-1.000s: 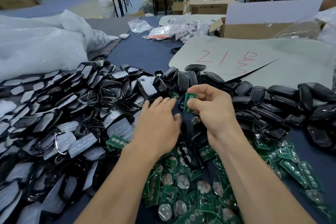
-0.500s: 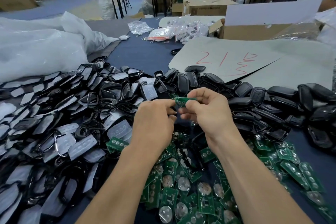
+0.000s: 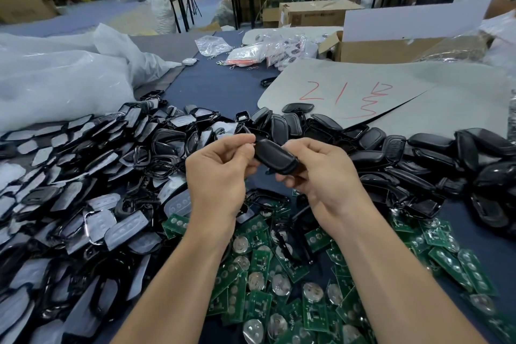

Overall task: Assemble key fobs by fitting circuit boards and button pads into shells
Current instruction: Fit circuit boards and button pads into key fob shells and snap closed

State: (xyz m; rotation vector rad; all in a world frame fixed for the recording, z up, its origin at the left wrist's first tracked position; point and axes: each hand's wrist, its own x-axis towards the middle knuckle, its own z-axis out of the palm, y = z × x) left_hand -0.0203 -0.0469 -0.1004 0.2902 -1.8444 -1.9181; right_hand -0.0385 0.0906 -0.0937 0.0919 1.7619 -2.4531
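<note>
A black key fob shell [image 3: 275, 158] is held between both hands above the table, its smooth back up and tilted down to the right. My left hand [image 3: 220, 176] pinches its upper left end. My right hand [image 3: 321, 176] grips its lower right end from below. The green circuit board from the earlier frames is hidden. Below my wrists lies a heap of green circuit boards [image 3: 279, 282] with round coin cells. To the left spreads a pile of black frames and grey button pads [image 3: 83, 193]. Black shells [image 3: 418, 159] are piled to the right.
Grey sheets with red marks [image 3: 349, 95] lie behind the shells. A large clear plastic bag [image 3: 55, 75] fills the far left. Small packets [image 3: 251, 56] and an open cardboard box [image 3: 385, 47] stand at the table's far side. Bare blue table [image 3: 217, 86] shows in the middle.
A second ago my right hand held a green board and my left hand lay open. The hands then met at the board. Now both grip a black shell, raised slightly.
</note>
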